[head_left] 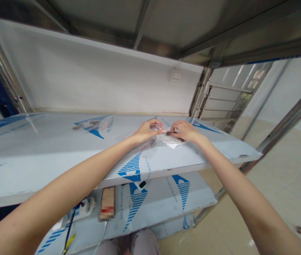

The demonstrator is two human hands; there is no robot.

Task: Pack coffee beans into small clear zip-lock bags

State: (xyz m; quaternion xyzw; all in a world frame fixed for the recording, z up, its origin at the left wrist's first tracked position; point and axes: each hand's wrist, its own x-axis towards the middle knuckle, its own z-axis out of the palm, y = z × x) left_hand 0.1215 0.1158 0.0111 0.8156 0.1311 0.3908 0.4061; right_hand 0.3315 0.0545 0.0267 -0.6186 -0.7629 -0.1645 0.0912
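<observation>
My left hand [148,131] is over the shelf top with its thumb and fingers closed on a clear plastic bag [153,142]. Just to the right lies a white sheet [173,142], perhaps paper or a napkin, bearing small dark brown pieces [168,133]. My right hand [184,130] reaches down onto these pieces, its fingers bent and pressed together. What exactly sits between the right fingertips is hidden. Farther left on the same surface rests another clear bag [93,125] with brownish contents, too blurred to name.
The metal shelf [60,152] is covered in printed protective film. Another shelf [193,28] hangs overhead. On the lower shelf [163,212] are a phone [107,203] with a cable, a white power strip [86,207] and a small white device with a black face [142,184].
</observation>
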